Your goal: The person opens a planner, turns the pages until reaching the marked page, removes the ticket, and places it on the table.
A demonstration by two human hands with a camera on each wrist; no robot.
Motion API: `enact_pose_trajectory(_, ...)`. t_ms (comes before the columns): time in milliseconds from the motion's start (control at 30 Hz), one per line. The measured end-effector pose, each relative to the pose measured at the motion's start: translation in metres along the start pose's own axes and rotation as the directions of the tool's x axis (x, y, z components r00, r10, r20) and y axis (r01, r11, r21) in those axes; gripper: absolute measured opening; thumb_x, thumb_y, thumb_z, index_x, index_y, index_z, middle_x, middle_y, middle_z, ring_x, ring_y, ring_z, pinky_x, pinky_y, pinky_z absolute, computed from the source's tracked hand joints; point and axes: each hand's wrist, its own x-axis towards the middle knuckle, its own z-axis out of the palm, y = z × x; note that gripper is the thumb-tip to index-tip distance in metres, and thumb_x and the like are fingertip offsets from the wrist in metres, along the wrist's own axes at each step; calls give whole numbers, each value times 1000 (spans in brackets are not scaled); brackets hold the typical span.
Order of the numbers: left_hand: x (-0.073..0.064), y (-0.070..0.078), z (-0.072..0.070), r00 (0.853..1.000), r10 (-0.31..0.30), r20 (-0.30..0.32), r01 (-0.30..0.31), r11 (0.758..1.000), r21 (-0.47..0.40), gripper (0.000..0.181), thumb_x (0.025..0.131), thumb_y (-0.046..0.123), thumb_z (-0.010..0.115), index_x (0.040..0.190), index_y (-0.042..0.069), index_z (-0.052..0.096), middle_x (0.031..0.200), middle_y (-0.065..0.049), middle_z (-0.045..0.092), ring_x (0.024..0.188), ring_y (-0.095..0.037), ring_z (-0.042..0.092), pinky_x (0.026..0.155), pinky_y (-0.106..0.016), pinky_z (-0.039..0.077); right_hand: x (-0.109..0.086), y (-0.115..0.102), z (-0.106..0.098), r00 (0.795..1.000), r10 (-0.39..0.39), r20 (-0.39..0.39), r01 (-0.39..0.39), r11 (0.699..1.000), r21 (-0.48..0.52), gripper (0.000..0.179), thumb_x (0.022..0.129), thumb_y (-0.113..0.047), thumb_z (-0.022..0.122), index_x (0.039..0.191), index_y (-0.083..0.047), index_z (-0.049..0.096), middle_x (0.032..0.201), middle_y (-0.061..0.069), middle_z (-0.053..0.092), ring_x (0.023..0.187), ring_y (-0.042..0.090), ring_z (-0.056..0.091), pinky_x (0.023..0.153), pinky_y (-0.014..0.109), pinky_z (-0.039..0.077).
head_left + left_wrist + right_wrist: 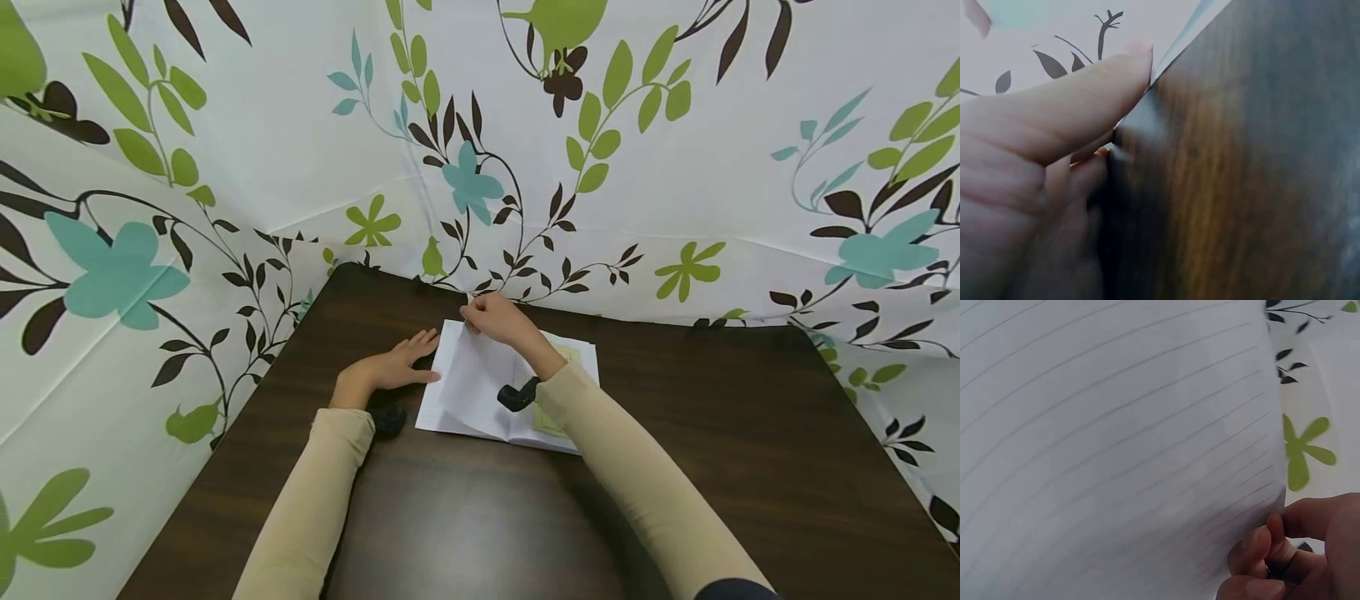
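An open notebook (pixel 431 408) with white ruled pages lies on the dark table. My right hand (pixel 495 318) pinches the top corner of a lifted page (pixel 480 379); in the right wrist view that ruled page (pixel 1122 425) curves up from the fingertips (pixel 1259 544). At the notebook's left edge rests my left hand (pixel 390 365), its fingers extended and the thumb (pixel 1104 94) touching the edge. A pale yellow-green sheet (pixel 551 421) shows on the right-hand side of the notebook, partly hidden by my right forearm.
The dark wooden table (pixel 750 433) reaches out on both sides of the notebook. Behind it and to the sides hangs a white cloth (pixel 300 150) printed with leaves, flowers and birds. Black straps sit at both wrists.
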Motion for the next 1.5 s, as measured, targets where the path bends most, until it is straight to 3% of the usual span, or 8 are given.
enact_pose_trajectory(300,0,7,-1,1000,20,-7,-20,1000,21,84,106,42,58,168,12,11,177,-13,-5,163,-44,-6,129,-67,4,18,-9,20,993,120,17,-116,984,-136,35,105,-26,53,79,-11,71,75,1,67,66,14,51,61,27,41)
enact_pose_trajectory(333,0,7,-1,1000,16,-7,-16,1000,23,84,106,42,58,168,12,11,178,-12,-5,163,-44,-5,129,-67,4,31,5,27,992,123,22,-118,983,-143,36,104,-29,53,77,-12,70,73,-1,65,64,13,50,60,27,40)
enact_pose_trajectory(500,-3,5,-1,1000,12,-7,-12,999,36,81,107,38,57,168,11,12,178,-12,-4,163,-42,-5,129,-66,5,42,8,44,979,193,71,-176,963,-202,38,104,-31,54,73,-14,67,66,-2,59,63,15,50,60,30,40)
enact_pose_trajectory(733,-3,3,1,1000,27,-3,-26,998,50,68,111,28,43,168,11,12,178,-12,-4,163,-41,-5,130,-64,4,31,-4,59,962,259,82,-230,938,-259,36,106,-31,56,75,-14,62,67,-1,53,64,15,49,59,29,39)
enact_pose_trajectory(900,-4,3,-1,1000,7,-6,-7,1000,-3,64,110,28,33,168,12,13,178,-9,-4,163,-40,-7,130,-63,1,29,-5,65,967,250,39,-229,929,-289,32,104,-30,56,81,-11,67,71,0,54,66,16,50,61,30,39)
enact_pose_trajectory(1067,-4,5,-2,1000,-19,-4,19,1000,-6,78,107,52,45,169,17,11,178,-6,-6,163,-40,-8,129,-68,3,28,-7,67,969,245,19,-225,918,-327,31,104,-32,56,94,-9,74,79,2,59,69,17,51,63,32,40)
enact_pose_trajectory(1167,-4,5,-1,1000,-26,1,26,1000,18,85,105,54,53,169,19,9,178,-8,-8,163,-44,-7,127,-70,6,27,-7,66,970,241,34,-216,918,-332,32,106,-32,55,99,-8,75,83,3,62,70,17,52,64,32,41)
enact_pose_trajectory(1500,-2,5,0,1000,-28,2,28,1000,-1,89,104,49,59,169,19,5,177,-12,-9,161,-49,-7,126,-72,6,26,17,51,993,94,75,-74,970,-231,33,107,-33,54,91,-10,73,78,1,72,65,12,56,61,28,45)
